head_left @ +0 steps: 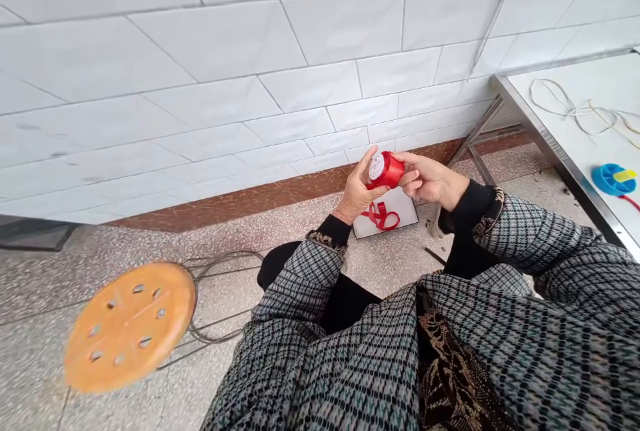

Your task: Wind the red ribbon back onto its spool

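Between my two hands is a roll of red ribbon [393, 171] with a white round label on its left end. My left hand [357, 187] grips the roll at the labelled end, thumb above and fingers below. The fingers of my right hand [425, 177] close on the other end of the roll. Below them, a loose curl of red ribbon [384, 217] lies over a white flat board or box lid [403, 207] on the floor; whether it joins the roll is hidden by my left hand.
A stool with an orange round seat [130, 324] stands at the left. At the right, a metal-edged white table [575, 104] holds tangled white cord [570, 107] and a blue spool [613, 179] with a yellow centre. A white tiled wall [225, 37] rises in front.
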Demonstrator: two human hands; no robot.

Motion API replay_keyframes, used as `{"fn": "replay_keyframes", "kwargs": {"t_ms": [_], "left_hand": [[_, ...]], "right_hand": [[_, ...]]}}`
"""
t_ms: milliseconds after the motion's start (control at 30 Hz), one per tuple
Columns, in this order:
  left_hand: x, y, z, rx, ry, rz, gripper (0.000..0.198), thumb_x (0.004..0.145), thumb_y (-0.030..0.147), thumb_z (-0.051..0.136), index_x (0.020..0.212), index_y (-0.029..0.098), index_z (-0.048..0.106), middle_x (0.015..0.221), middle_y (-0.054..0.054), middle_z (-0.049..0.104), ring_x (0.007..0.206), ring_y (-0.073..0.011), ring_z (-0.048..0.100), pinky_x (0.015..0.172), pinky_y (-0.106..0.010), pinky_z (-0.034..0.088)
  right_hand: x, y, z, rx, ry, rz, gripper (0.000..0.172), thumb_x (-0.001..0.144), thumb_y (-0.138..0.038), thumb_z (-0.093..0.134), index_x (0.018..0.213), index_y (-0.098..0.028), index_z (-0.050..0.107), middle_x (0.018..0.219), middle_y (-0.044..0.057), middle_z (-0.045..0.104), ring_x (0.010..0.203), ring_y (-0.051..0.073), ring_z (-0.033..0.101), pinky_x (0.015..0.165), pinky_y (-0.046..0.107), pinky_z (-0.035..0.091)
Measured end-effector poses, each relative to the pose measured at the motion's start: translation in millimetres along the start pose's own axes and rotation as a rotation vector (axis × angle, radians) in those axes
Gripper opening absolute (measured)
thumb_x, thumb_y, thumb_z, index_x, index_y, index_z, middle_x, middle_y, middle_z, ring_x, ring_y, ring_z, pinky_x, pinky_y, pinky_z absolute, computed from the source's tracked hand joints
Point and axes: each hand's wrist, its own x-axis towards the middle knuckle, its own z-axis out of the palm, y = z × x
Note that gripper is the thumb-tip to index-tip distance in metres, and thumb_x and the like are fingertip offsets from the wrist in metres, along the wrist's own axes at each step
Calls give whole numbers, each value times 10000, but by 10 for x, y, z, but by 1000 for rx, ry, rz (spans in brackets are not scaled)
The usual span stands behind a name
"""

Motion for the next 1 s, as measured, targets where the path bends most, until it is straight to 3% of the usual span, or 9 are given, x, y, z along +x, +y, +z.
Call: {"fn": "replay_keyframes", "kwargs": {"t_ms": [100, 167, 233, 300, 367, 467, 667, 867, 1000], "left_hand": [[12, 45, -18, -42, 80, -53, 1057, 630, 628, 974, 1519, 199, 594, 1490, -184, 662, 1334, -331, 677, 1113, -419, 578], [10, 92, -3, -121, 140, -142, 988, 687, 618, 948, 1519, 223, 589, 1222, -127, 771, 988, -223, 771, 852, -329, 643], [-1, 138, 36, -220, 200, -263, 925, 744, 590, 924, 1527, 247, 570, 885, -17, 740, 559, -90, 612, 517, -228, 515], [-21, 173, 92, -285, 251, -367, 908, 748, 571, 928, 1518, 260, 560, 711, 63, 624, 391, -23, 367, 365, -196, 306], [-49, 188, 152, -303, 293, -427, 907, 716, 557, 955, 1482, 264, 568, 685, 85, 580, 373, -4, 281, 338, -194, 224], [-100, 171, 220, -312, 305, -496, 897, 694, 555, 972, 1443, 265, 572, 751, 64, 621, 387, 4, 288, 346, -194, 228], [-195, 96, 239, -249, 251, -546, 884, 720, 570, 958, 1459, 292, 560, 1171, -77, 746, 496, -10, 429, 430, -189, 329], [-224, 91, 273, -325, 268, -523, 854, 738, 610, 939, 1444, 307, 565, 1007, -26, 721, 403, 15, 314, 353, -204, 230], [-232, 120, 320, -320, 339, -532, 755, 775, 615, 910, 1371, 275, 595, 910, 0, 698, 402, 7, 318, 338, -192, 220]], "right_hand": [[96, -24, 1, 25, -64, -20, 224, 1150, -286, 506, 947, -191, 502, 606, -84, 506, 341, -1, 291, 299, 85, 215], [178, 15, -5, -50, -89, -115, 253, 1115, -345, 607, 936, -177, 547, 615, -73, 535, 366, -1, 313, 322, 89, 234], [282, 100, -25, -201, -67, -275, 287, 1071, -383, 685, 907, -162, 607, 588, -59, 552, 382, 12, 355, 344, 106, 262], [399, 200, -56, -349, 5, -437, 326, 1039, -376, 731, 817, -164, 622, 515, -55, 525, 381, 33, 383, 362, 129, 280], [505, 275, -89, -415, 91, -521, 400, 1017, -341, 757, 703, -176, 573, 447, -58, 470, 371, 44, 370, 370, 147, 265], [607, 301, -133, -370, 172, -514, 456, 1008, -258, 746, 630, -184, 502, 434, -62, 434, 373, 33, 298, 376, 158, 218], [654, 212, -236, -147, 189, -456, 336, 1027, -216, 660, 733, -193, 500, 528, -98, 364, 418, 36, 227, 390, 163, 158], [672, 159, -300, -51, 71, -361, 249, 996, -257, 709, 830, -205, 529, 571, -107, 397, 424, 38, 177, 387, 172, 140], [726, 129, -289, -38, 120, -406, 285, 991, -273, 730, 827, -212, 505, 569, -112, 392, 425, 40, 191, 388, 180, 154]]}}
